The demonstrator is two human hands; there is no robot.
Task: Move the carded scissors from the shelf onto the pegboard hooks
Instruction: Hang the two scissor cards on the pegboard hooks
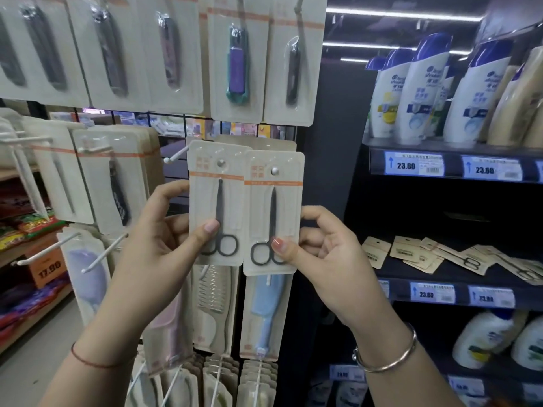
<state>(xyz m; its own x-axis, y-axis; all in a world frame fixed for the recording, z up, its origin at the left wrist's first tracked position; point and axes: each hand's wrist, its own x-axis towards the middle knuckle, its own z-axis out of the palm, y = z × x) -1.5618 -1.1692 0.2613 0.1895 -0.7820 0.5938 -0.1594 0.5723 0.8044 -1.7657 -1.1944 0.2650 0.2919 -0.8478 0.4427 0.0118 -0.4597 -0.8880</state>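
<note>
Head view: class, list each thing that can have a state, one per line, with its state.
Left scissors card: upright, pinched by the left hand.
Right scissors card: upright, pinched by the right hand, overlapping the other card's edge.
Shelf cards: lying flat, scattered.
White hook: bare.

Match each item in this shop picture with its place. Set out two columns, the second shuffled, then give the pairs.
Items
1. white shampoo bottles with blue caps
2. loose tan cards, some showing scissors
3. purple nail clipper on a pale card
4. two pale cards of black scissors

Places
A. hanging in the top row
B. held up, one in the left hand, one in the right hand
C. standing on the upper dark shelf
D. lying flat on the middle dark shelf

Pairs: 1-C, 2-D, 3-A, 4-B
</note>
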